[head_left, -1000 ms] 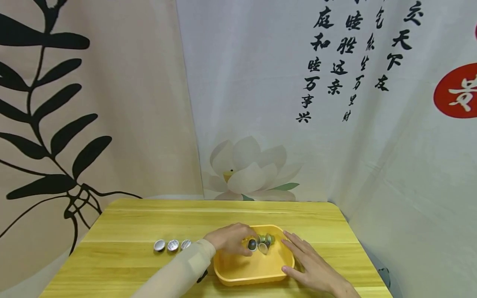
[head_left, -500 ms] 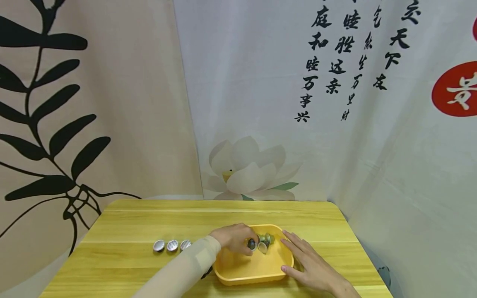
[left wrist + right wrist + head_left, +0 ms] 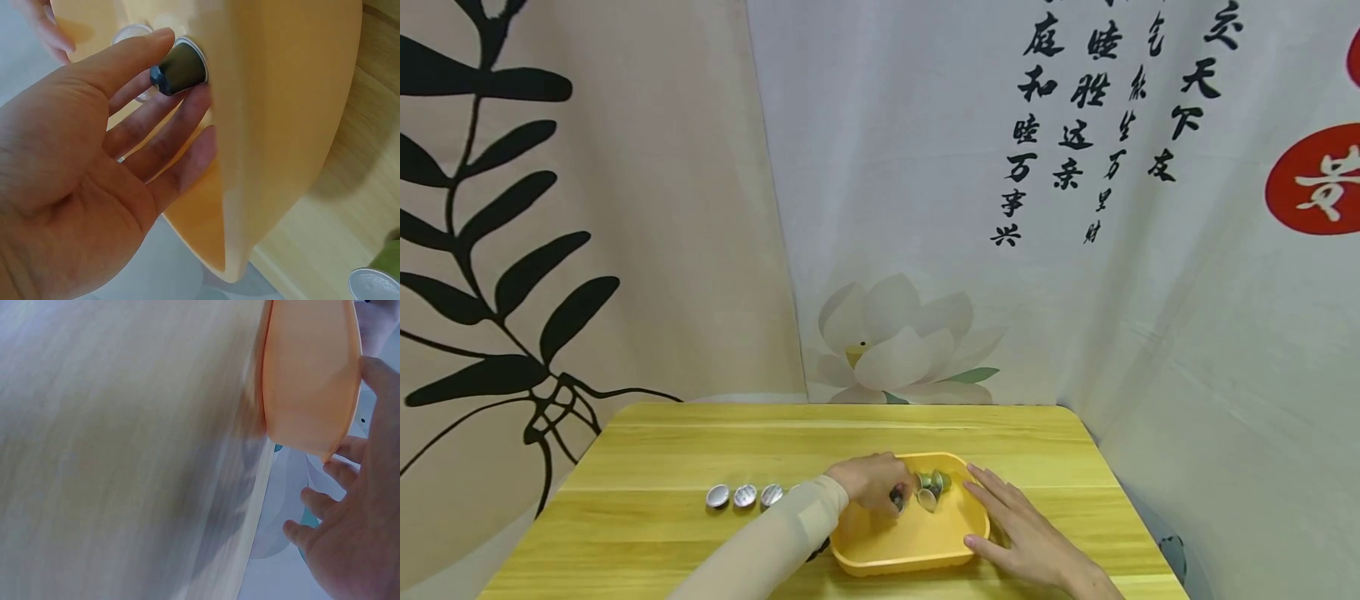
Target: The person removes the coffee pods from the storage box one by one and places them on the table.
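My left hand (image 3: 872, 482) reaches over the left side of a yellow plastic basket (image 3: 910, 560). Its thumb and fingers pinch a dark green coffee capsule (image 3: 182, 70) with a pale rim, just inside the wall in the left wrist view. Seen from the head, that capsule is mostly covered by the fingers. Several more capsules (image 3: 928, 500), green and clear-looking, lie together toward the basket's back right. My right hand (image 3: 1022, 529) rests against the basket's right rim, fingers spread and nearly straight, with the thumb at the rim in the right wrist view.
On the wooden table (image 3: 685, 550), a row of capsules (image 3: 745, 497) with silvery lids stands left of the basket, its right end running behind the left sleeve (image 3: 775, 533). A green capsule (image 3: 375, 284) shows near the basket's outer wall. A printed curtain (image 3: 910, 208) hangs behind.
The left hand's fingers have curled further around the dark capsule, which now shows less from the head, and the hand has shifted slightly. The right hand stays at the rim.
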### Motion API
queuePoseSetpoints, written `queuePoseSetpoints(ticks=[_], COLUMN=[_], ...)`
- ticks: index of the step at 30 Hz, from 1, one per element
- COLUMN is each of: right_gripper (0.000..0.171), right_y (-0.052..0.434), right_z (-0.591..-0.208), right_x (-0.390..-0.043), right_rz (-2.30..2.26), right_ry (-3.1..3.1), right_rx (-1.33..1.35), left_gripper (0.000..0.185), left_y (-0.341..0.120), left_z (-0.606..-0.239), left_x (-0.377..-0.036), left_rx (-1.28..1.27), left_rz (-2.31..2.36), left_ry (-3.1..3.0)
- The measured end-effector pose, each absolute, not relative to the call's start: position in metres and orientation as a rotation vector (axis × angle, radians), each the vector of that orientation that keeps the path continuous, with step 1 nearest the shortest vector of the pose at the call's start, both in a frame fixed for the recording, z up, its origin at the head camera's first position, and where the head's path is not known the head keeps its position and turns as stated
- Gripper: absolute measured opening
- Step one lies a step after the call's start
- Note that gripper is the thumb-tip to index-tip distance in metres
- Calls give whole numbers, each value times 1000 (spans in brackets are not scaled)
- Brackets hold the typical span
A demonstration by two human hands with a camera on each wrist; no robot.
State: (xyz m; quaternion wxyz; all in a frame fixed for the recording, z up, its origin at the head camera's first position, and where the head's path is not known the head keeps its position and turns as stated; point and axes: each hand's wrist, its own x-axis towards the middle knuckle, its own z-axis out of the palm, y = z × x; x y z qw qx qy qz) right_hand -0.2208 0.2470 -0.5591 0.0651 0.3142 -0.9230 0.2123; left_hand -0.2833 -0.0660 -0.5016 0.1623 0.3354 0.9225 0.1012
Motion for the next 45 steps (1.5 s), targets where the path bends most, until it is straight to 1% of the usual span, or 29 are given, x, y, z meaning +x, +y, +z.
queuePoseSetpoints(ticks=[5,17,23,31,41,45], right_gripper=[72,72,73,73,72,73], right_y=[247,246,246,246,245,246], right_z=[-559,-558,-559,-559,-558,-559], right_x=[-221,-220,-219,-219,-218,-218], right_rz=[644,648,645,635,633,638], right_ry=[-2787,-2789,-2803,-2788,-2790,-2802], right_rx=[954,948,935,943,945,936], left_gripper=[16,12,13,15,11,23], left_y=[-67,-71,-77,-85,-91,-95], left_z=[-503,-504,-502,-499,-493,-491], left_x=[-283,-283,-284,-285,-281,-280], left_rx=[943,995,1021,1013,1051,1126], left_rz=[305,334,377,488,657,659], left_ry=[2634,2632,2626,2613,2553,2562])
